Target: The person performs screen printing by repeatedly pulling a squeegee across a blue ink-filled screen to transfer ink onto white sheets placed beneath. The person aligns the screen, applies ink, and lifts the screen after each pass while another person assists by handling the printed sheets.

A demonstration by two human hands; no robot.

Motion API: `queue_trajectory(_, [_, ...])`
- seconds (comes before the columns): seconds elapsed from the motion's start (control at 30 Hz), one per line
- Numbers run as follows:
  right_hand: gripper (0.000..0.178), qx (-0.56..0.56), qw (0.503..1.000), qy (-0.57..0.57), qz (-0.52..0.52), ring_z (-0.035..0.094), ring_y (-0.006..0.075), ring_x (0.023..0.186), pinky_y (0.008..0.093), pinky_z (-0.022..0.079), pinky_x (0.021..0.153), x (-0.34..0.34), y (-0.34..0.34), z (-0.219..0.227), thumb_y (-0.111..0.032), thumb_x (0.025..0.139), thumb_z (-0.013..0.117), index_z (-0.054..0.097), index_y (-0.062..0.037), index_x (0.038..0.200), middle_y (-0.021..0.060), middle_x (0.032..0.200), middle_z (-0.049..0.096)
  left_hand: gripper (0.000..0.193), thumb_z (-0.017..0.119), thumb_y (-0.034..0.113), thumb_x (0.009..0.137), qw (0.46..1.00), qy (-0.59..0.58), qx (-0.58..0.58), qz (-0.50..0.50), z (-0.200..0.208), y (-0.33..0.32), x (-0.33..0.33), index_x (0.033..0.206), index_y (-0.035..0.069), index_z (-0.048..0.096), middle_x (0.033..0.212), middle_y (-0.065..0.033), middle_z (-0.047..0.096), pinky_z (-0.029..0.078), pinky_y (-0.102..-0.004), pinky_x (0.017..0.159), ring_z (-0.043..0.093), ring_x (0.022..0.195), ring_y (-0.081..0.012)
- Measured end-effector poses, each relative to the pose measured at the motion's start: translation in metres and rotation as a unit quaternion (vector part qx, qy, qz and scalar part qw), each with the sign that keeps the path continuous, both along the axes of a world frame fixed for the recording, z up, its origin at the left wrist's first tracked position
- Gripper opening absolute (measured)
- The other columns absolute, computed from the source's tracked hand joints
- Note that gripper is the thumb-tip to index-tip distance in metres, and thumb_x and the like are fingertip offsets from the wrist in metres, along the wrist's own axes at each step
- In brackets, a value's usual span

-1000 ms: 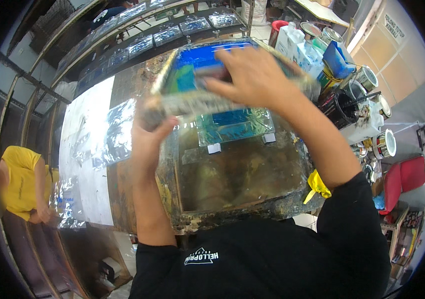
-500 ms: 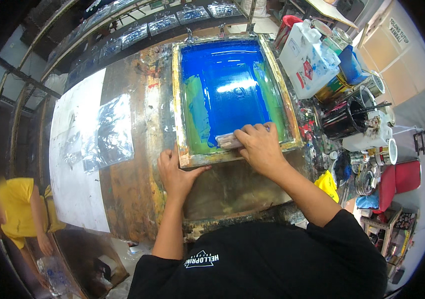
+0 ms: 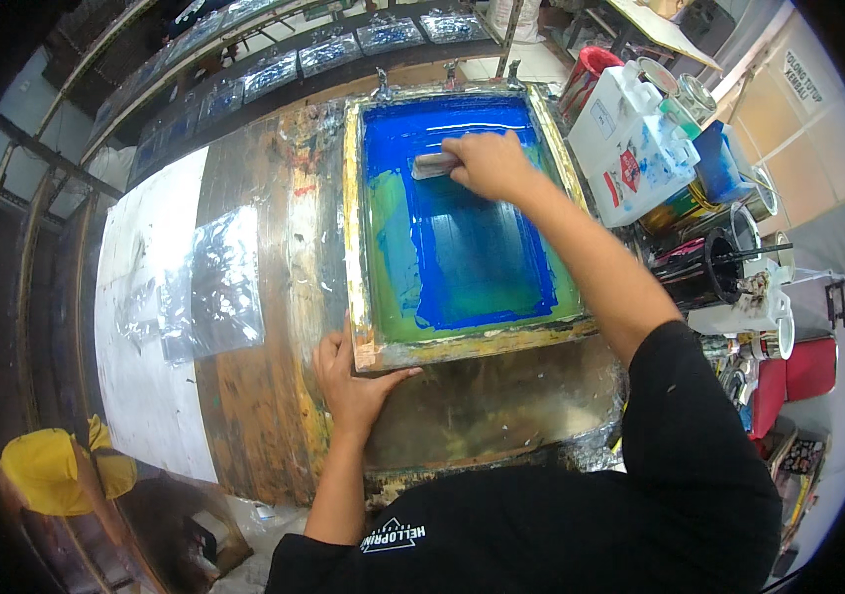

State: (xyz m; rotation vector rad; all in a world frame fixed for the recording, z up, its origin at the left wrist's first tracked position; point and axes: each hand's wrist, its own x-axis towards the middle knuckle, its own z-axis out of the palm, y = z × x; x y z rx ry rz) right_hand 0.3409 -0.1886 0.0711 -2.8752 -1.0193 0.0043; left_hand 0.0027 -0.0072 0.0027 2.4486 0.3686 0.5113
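A screen printing frame [image 3: 355, 247] with a worn, paint-stained rim lies on the worktable, its mesh spread with blue and green ink [image 3: 397, 267]. Near the far end of the mesh, my right hand [image 3: 495, 164] is closed round the handle of a squeegee [image 3: 433, 165]. The squeegee's lower edge is on the inked mesh, and a thinner, darker blue band runs below it. At the near left corner of the frame rests my left hand [image 3: 355, 381], thumb stretched along the front edge and fingers spread along the left side, touching the rim.
Left of the frame, clear plastic sheets [image 3: 212, 282] lie over a white board [image 3: 135, 386]. A white jug [image 3: 630, 148], an ink-stained black pot [image 3: 704, 267] and several cans crowd the right side. Wrapped items line a rack [image 3: 328, 54] behind. A person in yellow [image 3: 51, 473] is at lower left.
My right hand has pushed the squeegee from the near edge to the far part of the mesh, leaving a darker, thinner ink band. My left hand stays at the corner. The person in yellow bends lower.
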Motion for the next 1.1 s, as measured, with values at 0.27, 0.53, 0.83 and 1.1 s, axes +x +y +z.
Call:
queue_trajectory(0.27, [0.04, 0.021, 0.999, -0.047, -0.016, 0.072, 0.0333, 0.113, 0.0648, 0.047, 0.095, 0.035, 0.018, -0.015, -0.031, 0.092, 0.072, 0.068, -0.0239, 0.131, 0.0079, 0.12, 0.075, 0.123, 0.099, 0.051, 0.062, 0.996, -0.072, -0.045, -0.021, -0.008, 0.0, -0.005, 0.16, 0.0, 0.046, 0.111, -0.0095, 0.076, 0.042, -0.0415, 0.094, 0.061, 0.093, -0.0289])
queue_trajectory(0.53, [0.03, 0.035, 0.996, -0.087, 0.0, 0.069, 0.0328, 0.106, 0.0565, 0.046, 0.085, -0.081, -0.019, -0.006, -0.028, 0.089, 0.075, 0.068, -0.0199, 0.117, 0.0075, 0.106, 0.071, 0.112, 0.095, 0.049, 0.073, 0.995, -0.087, -0.045, -0.027, -0.01, -0.002, -0.005, 0.161, 0.0, 0.045, 0.11, -0.0101, 0.075, 0.043, -0.0419, 0.093, 0.059, 0.094, -0.0295])
queue_trajectory(0.83, [0.041, 0.028, 0.999, -0.034, 0.016, 0.07, 0.0344, 0.093, 0.0547, 0.045, 0.085, -0.21, -0.06, 0.045, -0.042, 0.089, 0.075, 0.066, -0.0098, 0.113, 0.011, 0.097, 0.069, 0.093, 0.094, 0.033, 0.084, 0.957, -0.149, -0.247, -0.034, 0.005, -0.012, 0.002, 0.158, 0.0, 0.049, 0.11, -0.0125, 0.069, 0.049, -0.0363, 0.088, 0.061, 0.104, -0.0223])
queue_trajectory(1.1, [0.055, 0.227, 0.917, -0.327, 0.038, 0.069, 0.0301, 0.079, 0.0504, 0.042, 0.086, -0.155, -0.033, 0.148, -0.063, 0.093, 0.069, 0.072, -0.0089, 0.083, 0.0111, 0.08, 0.069, 0.094, 0.088, 0.028, 0.092, 0.916, -0.272, -0.293, -0.032, 0.098, -0.016, 0.062, 0.161, -0.007, 0.035, 0.138, -0.0198, 0.061, 0.054, -0.0358, 0.092, 0.062, 0.119, -0.0227])
